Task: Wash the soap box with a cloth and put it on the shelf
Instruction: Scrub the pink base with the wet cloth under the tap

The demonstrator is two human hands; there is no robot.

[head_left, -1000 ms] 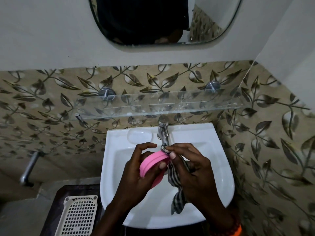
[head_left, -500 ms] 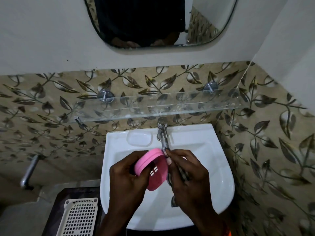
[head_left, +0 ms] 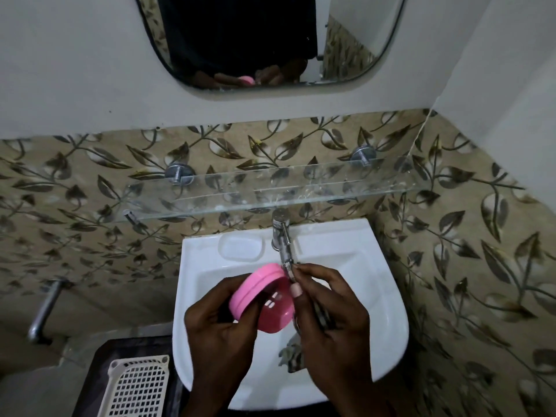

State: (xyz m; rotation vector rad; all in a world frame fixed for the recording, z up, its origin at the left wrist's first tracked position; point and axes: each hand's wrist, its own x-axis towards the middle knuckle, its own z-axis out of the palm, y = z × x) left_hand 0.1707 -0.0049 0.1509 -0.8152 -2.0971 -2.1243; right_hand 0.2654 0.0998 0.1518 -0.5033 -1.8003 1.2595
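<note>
A pink soap box (head_left: 261, 296) hangs open over the white sink (head_left: 388, 311), its lid tilted up and its slotted inside facing me. My left hand (head_left: 219, 335) grips it from the left side. My right hand (head_left: 328, 320) holds a checked cloth (head_left: 290, 356), whose end hangs below the palm, and its fingertips pinch at the tap spout (head_left: 287, 260) beside the box's edge. The glass shelf (head_left: 270, 191) runs along the wall above the sink with nothing on it.
A mirror (head_left: 270, 40) hangs above the shelf. A white perforated basket (head_left: 137, 386) sits at the lower left beside the sink. A metal pipe handle (head_left: 43, 311) sticks out of the left wall. A tiled wall closes in on the right.
The soap box has turned from closed side-on to open, showing its inside. My right hand has drawn the cloth up, so less of it hangs. The camera has tipped up slightly.
</note>
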